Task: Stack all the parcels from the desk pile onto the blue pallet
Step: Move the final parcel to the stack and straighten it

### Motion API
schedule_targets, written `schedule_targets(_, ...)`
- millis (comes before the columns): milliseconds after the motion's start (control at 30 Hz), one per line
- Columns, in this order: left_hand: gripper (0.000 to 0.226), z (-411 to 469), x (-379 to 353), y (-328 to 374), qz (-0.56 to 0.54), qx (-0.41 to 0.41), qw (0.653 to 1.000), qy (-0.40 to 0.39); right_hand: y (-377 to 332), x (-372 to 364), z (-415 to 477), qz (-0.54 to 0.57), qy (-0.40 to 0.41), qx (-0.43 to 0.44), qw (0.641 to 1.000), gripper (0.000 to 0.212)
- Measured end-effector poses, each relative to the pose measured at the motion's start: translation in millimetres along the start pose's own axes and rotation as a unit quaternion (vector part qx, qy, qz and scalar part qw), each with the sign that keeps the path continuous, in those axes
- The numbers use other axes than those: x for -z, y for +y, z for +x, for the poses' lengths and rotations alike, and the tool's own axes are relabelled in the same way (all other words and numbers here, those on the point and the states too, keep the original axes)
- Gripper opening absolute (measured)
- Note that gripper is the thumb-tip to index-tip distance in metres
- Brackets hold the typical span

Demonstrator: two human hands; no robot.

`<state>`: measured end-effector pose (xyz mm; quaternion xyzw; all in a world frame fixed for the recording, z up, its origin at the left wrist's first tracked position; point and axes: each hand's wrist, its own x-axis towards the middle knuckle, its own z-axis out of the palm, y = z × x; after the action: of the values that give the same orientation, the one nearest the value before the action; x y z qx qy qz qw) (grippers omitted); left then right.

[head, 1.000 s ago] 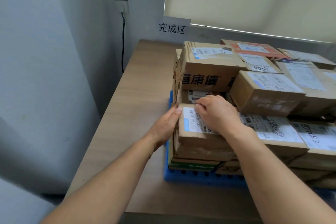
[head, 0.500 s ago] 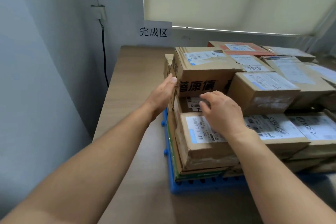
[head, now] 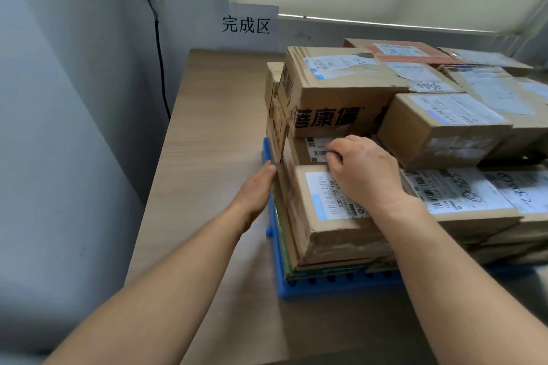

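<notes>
**Q:** Where do the parcels stand?

**Me:** All those in view are stacked on the blue pallet. It sits on the counter in the corner, below the paper sign. There are several layers, most with labels facing up.

**Q:** Left hand?

**Me:** My left hand is flat against the left side of the stack, low down, level with the front parcel. The fingers are straight and pressed together. The tips point away from me, just beside the pallet's left rim. Half a second ago this hand was higher, on the side of the printed box. It has dropped about two layers, back near where it was a second ago.

**Q:** Right hand?

**Me:** My right hand is on top of the front parcel, wrist over its label. The fingers are curled, knuckles up. The tips are against the labelled near face of the middle box, which sits under the printed box. Half a second ago they were looser and lay over the parcel top, short of that face. I cannot tell whether they hook an edge or only press.

**Q:** Any change in the stack?

**Me:** The boxes keep the same order. The front parcel lies where it did, touching the middle box.
</notes>
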<state>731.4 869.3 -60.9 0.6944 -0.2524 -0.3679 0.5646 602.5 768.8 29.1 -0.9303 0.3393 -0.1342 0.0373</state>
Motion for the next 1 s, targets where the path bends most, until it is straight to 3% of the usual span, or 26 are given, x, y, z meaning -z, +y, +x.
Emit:
schedule_targets(133, 0.042, 1, -8, -15, -0.002, -0.007, 0.999, -0.031, 1, -5, 0, 0.001, 0.012, 0.001, 1.000, 0.029)
schedule_targets(400, 0.068, 10, -16, -23, 0.005, 0.019, 0.999, -0.039, 3, -7, -1, -0.004, 0.022, 0.006, 1.000, 0.029)
schedule_targets(567, 0.054, 15, -15, -18, 0.004, 0.015, 0.999, -0.042, 3, -9, 1, -0.008, 0.028, 0.006, 1.000, 0.030)
schedule_targets(1000, 0.051, -21, -14, -19, -0.015, 0.034, 0.998, -0.046, 2, -10, 3, -0.003, 0.024, 0.010, 1.000, 0.029)
